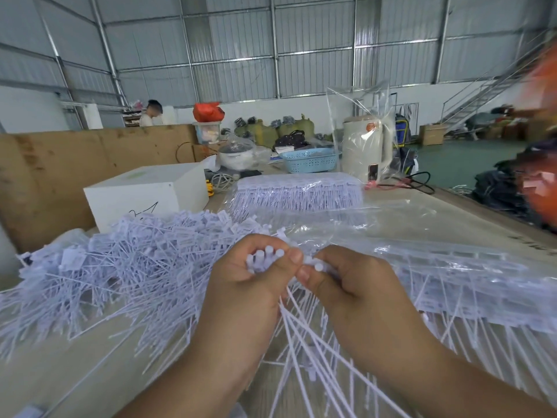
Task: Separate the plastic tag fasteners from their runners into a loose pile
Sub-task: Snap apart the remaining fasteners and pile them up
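While both hands grip one cluster of fasteners point(265, 257), left hand point(244, 285) bunching heads and right hand point(346, 282) pinching some off, loose pile point(126, 260) at left is big; bagged runners point(298, 191) far and right remain, roughly halfway.

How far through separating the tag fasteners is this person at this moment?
Well underway, not finished. Done: a large loose pile of separated fasteners lies left of the hands. In hand: the left hand grips a bundle of fasteners while the right hand pinches one. Left: bagged, unseparated strips behind and more to the right.
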Tool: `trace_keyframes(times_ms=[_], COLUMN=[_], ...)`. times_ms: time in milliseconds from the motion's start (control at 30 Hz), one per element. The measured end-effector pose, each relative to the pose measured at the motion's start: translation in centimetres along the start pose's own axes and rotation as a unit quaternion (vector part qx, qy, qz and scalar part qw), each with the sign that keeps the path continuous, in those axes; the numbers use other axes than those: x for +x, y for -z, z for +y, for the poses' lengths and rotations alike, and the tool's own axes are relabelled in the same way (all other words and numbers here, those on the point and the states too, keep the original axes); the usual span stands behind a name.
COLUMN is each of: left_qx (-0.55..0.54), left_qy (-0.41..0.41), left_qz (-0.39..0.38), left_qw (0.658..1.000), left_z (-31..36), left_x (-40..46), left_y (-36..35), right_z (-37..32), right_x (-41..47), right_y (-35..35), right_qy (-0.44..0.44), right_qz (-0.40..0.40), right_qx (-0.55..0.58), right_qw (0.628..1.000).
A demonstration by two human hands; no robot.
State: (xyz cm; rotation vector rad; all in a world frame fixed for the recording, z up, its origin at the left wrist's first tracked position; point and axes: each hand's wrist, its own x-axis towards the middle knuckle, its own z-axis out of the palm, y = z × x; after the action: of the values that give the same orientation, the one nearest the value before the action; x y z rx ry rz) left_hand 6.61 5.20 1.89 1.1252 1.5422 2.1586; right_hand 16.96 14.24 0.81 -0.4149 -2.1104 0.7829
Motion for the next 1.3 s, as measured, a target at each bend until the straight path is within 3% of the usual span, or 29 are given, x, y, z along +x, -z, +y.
trace_keyframes(times_ms=[300,433,500,633,767,867,1033,1200,1300], left_qx=[-0.073,-0.112,-0.135,-0.036,0.033,0.084,0.148,0.088,0.084], left_qy=[0.013,0.094,0.119,0.071,0.079,0.078,0.003,0.029,0.038], left_qz=[0.052,0.075,0.077,-0.039,-0.123,-0.153,-0.106,-0.306,-0.33], left_qw=[0.996,0.986,0.981,0.996,0.989,0.982,0.983,0.948,0.94], left_z=[0.7,1.0,1.4,1.2,0.0,0.2,0.3,0.9,0.8], left_x=[-0.9,-0.2,0.8,1.8,1.6,1.2,1.2,0.7,0.9], left_y=[-1.1,0.1,1.5,2.7,2.8,2.5,2.6,2.5,2.9], right_z=[-1.2,-0.8,-0.2,0.9,1.4,1.3,1.1,0.7,0.6], right_x=[-0.8,0.1,0.5,0.7,0.6,0.3,0.6,0.4,0.5], right_y=[-1.3,-0.3,0.8,1.7,2.0,2.1,2.6,2.6,2.8], right_qy=[0.022,-0.001,0.008,0.027,0.06,0.069,0.082,0.078,0.065], right_qz=[0.089,0.144,0.114,-0.08,-0.223,-0.234,-0.179,-0.182,-0.192], right_qx=[-0.027,0.045,0.053,0.12,0.079,0.088,0.063,0.08,0.095], right_qw=[0.995,0.989,0.992,0.989,0.97,0.966,0.978,0.977,0.975])
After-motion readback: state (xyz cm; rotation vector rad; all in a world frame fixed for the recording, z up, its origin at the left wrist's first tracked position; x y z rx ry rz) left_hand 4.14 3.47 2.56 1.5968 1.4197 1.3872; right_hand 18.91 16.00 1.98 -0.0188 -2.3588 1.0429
